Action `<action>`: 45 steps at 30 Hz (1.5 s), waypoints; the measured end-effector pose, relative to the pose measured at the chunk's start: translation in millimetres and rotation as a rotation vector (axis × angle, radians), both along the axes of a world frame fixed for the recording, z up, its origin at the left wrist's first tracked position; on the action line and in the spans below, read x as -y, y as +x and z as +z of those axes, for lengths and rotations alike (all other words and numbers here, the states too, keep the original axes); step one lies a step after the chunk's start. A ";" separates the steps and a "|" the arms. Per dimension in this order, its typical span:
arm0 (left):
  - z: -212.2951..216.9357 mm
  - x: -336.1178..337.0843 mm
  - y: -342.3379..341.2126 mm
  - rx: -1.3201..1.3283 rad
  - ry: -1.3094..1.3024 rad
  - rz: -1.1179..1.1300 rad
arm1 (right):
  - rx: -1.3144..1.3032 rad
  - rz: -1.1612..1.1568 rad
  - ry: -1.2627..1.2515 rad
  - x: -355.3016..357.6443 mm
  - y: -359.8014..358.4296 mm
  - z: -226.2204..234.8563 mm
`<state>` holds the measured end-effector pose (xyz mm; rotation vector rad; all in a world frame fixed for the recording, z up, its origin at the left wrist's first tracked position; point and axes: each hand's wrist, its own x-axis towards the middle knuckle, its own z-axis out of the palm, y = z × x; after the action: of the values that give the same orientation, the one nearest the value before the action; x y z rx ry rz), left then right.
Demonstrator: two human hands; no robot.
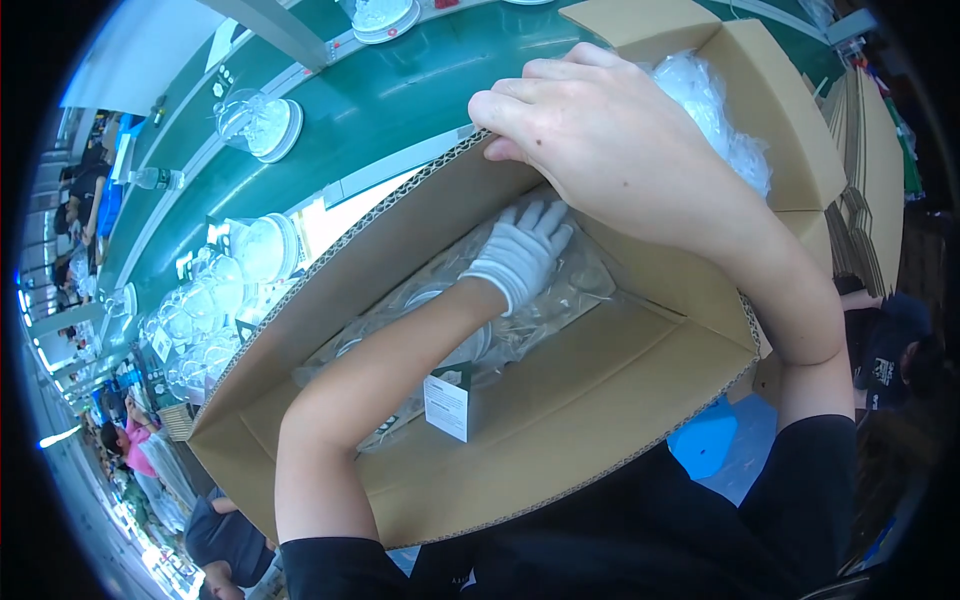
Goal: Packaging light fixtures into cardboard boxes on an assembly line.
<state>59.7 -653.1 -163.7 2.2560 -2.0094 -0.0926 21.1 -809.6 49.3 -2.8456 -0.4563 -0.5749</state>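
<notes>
A large open cardboard box (590, 375) stands tilted in front of me. Inside it, my left hand (518, 255), in a white glove, lies with fingers stretched out on clear plastic bags (585, 285). The bags hold round items with pale rims that are hard to make out. From among them a white printed card (446, 407) sticks up near my left forearm. My bare right hand (590, 115) grips the box's far upper edge, thumb on the inner side and fingers curled over the top.
Beyond the box runs a green work table (400, 95). A clear dome-shaped item with a white base (262, 125) sits on it, and several similar ones cluster at left. A second carton with clear plastic bags (710, 120) stands at far right, beside stacked flat cardboard (868, 190). Other people work at left.
</notes>
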 end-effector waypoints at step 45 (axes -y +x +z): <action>239.5 -199.3 118.1 -0.285 0.115 0.357 | -0.326 -0.108 -0.144 -90.8 472.3 -135.6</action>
<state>177.8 -453.7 75.8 2.4648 -1.4752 -0.4755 493.3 -718.8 -86.2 -3.0359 -0.2979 -0.0909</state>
